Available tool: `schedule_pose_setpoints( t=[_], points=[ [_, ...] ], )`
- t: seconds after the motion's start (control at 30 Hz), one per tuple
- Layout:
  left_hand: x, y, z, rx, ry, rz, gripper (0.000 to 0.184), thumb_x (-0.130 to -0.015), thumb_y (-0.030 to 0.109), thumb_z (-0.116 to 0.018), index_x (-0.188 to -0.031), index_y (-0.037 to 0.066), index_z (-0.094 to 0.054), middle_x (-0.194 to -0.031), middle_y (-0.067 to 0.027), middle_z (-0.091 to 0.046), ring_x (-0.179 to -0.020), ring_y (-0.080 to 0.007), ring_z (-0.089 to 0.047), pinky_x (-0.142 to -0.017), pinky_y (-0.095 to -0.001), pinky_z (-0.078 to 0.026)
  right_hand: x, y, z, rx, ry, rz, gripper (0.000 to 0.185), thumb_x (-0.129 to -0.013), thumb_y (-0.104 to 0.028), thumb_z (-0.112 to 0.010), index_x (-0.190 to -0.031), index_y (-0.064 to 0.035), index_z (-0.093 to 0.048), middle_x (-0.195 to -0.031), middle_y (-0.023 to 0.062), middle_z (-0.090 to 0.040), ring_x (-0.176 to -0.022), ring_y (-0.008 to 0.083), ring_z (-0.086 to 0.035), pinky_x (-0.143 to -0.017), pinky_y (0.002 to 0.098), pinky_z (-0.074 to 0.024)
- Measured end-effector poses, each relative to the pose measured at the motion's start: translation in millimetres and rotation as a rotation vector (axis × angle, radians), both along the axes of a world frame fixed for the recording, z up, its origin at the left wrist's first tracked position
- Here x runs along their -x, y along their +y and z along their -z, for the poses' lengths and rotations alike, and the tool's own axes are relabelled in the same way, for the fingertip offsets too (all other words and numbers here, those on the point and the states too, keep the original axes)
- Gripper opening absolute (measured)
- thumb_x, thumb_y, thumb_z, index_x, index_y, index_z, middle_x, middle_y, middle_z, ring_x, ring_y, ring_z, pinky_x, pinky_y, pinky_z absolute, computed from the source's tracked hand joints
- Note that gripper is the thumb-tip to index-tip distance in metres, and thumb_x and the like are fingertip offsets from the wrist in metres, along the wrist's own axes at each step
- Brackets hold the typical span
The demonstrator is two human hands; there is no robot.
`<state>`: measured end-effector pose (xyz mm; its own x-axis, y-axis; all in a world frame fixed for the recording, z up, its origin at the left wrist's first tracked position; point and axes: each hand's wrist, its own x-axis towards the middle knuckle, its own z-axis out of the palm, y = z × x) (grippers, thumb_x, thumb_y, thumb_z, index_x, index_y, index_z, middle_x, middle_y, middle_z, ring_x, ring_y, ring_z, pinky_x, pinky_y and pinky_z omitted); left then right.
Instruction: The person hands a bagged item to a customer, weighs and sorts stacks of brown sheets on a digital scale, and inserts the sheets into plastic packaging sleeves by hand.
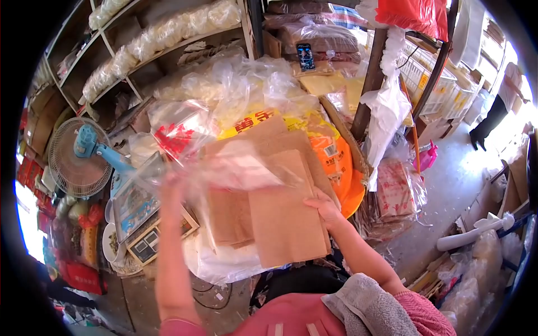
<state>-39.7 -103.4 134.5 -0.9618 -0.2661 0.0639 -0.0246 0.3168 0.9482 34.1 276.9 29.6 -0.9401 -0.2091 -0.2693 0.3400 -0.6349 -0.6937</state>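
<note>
In the head view my left hand (175, 178) is smeared by motion at the left of the work pile. Clear plastic film (241, 165), blurred along with it, trails from this hand across the brown paper. My right hand (327, 209) grips the right edge of a small stack of brown paper sheets (286, 215), thumb on top. Under that stack lie more brown sheets (230, 215), partly covered by it and by the film. Beyond my left hand rests a clear bag with red print (179, 137).
A blue desk fan (84, 143) and a scale (143, 199) stand at left. Yellow-orange printed sacking (336, 157) lies beneath the paper. Heaped clear plastic bags (246, 84) fill the back. A dark post (372, 84) rises behind right. A person (504, 101) walks at far right.
</note>
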Motion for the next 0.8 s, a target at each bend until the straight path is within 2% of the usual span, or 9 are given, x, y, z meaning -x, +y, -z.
schedule_pose_setpoints(
  t=[0.13, 0.2, 0.23, 0.37, 0.43, 0.5, 0.6, 0.67, 0.8],
  points=[
    [27.0, 3.6, -130.3, 1.006, 0.438, -0.236, 0.022, -0.083, 0.018, -0.054, -0.094, 0.001, -0.061, -0.085, -0.0140, -0.063, -0.076, -0.0283, -0.060, -0.067, -0.0383, -0.047, -13.2, 20.3, -29.1, 0.002, 0.082, 0.079, 0.058, -0.080, 0.002, -0.052, -0.135, -0.0048, -0.035, -0.121, 0.0114, -0.054, -0.105, 0.0222, -0.057, -0.089, 0.0347, -0.0469],
    [55.6, 19.4, -138.9, 1.077, 0.710, -0.131, 0.022, -0.079, 0.017, -0.056, -0.096, 0.004, -0.061, -0.085, -0.0158, -0.063, -0.080, -0.0311, -0.060, -0.070, -0.0400, -0.047, -19.2, 34.4, -35.2, 0.019, 0.150, 0.107, 0.060, -0.080, 0.003, -0.051, -0.137, -0.0059, -0.034, -0.123, 0.0103, -0.053, -0.107, 0.0206, -0.055, -0.087, 0.0321, -0.0470],
    [72.5, 30.0, -139.3, 1.338, 0.718, 0.039, 0.024, -0.078, 0.016, -0.056, -0.100, 0.005, -0.060, -0.087, -0.0156, -0.063, -0.085, -0.0300, -0.060, -0.076, -0.0411, -0.045, -23.8, 40.5, -39.6, 0.029, 0.170, 0.143, 0.060, -0.080, 0.003, -0.051, -0.137, -0.0060, -0.033, -0.123, 0.0102, -0.053, -0.107, 0.0203, -0.055, -0.087, 0.0320, -0.0473],
    [83.0, 116.3, -82.5, 1.327, 0.484, 0.338, 0.047, -0.073, 0.010, -0.057, -0.120, 0.017, -0.055, -0.101, -0.0138, -0.063, -0.113, -0.0305, -0.050, -0.103, -0.0461, -0.029, -51.2, 61.5, -56.7, 0.049, 0.256, 0.287, 0.065, -0.078, 0.000, -0.051, -0.138, -0.0072, -0.030, -0.127, 0.0110, -0.049, -0.107, 0.0220, -0.055, -0.088, 0.0330, -0.0476],
    [79.0, 148.8, -50.5, 1.344, -0.037, 0.578, 0.053, -0.074, 0.012, -0.055, -0.126, 0.017, -0.048, -0.114, -0.0147, -0.058, -0.114, -0.0323, -0.050, -0.107, -0.0526, -0.021, -65.7, 64.8, -64.9, 0.101, 0.305, 0.386, 0.067, -0.075, 0.000, -0.052, -0.138, -0.0067, -0.030, -0.128, 0.0128, -0.048, -0.109, 0.0256, -0.054, -0.091, 0.0351, -0.0467],
    [40.3, 178.8, -53.7, 1.361, -0.132, 0.608, 0.043, -0.077, 0.012, -0.054, -0.120, 0.012, -0.054, -0.109, -0.0145, -0.059, -0.108, -0.0345, -0.052, -0.106, -0.0575, -0.015, -77.7, 70.5, -66.7, 0.141, 0.343, 0.396, 0.069, -0.073, -0.001, -0.053, -0.138, -0.0061, -0.030, -0.128, 0.0135, -0.048, -0.111, 0.0274, -0.053, -0.092, 0.0365, -0.0461],
    [75.2, 168.8, 99.0, 1.209, 0.787, 0.533, 0.022, -0.077, 0.012, -0.054, -0.094, 0.009, -0.067, -0.091, -0.0145, -0.065, -0.102, -0.0311, -0.057, -0.107, -0.0601, -0.011, -87.2, 75.3, -68.9, 0.116, 0.352, 0.336, 0.071, -0.071, -0.002, -0.056, -0.138, -0.0050, -0.030, -0.128, 0.0136, -0.048, -0.114, 0.0289, -0.051, -0.094, 0.0380, -0.0448],
    [92.7, 184.6, 143.5, 1.050, 0.859, 0.233, 0.017, -0.077, 0.010, -0.052, -0.085, 0.008, -0.068, -0.084, -0.0128, -0.065, -0.103, -0.0313, -0.055, -0.107, -0.0598, -0.011, -89.4, 74.5, -72.7, 0.099, 0.355, 0.231, 0.074, -0.071, 0.001, -0.056, -0.139, -0.0037, -0.028, -0.129, 0.0120, -0.048, -0.116, 0.0263, -0.049, -0.096, 0.0363, -0.0421],
    [48.2, 177.0, 72.3, 1.192, 0.434, 0.471, 0.017, -0.078, 0.009, -0.051, -0.077, 0.008, -0.067, -0.076, -0.0093, -0.065, -0.107, -0.0302, -0.053, -0.106, -0.0574, -0.015, -85.4, 55.5, -77.6, -0.124, 0.254, 0.163, 0.072, -0.074, 0.002, -0.057, -0.139, -0.0031, -0.027, -0.129, 0.0121, -0.048, -0.112, 0.0225, -0.052, -0.093, 0.0347, -0.0452]
  ],
)
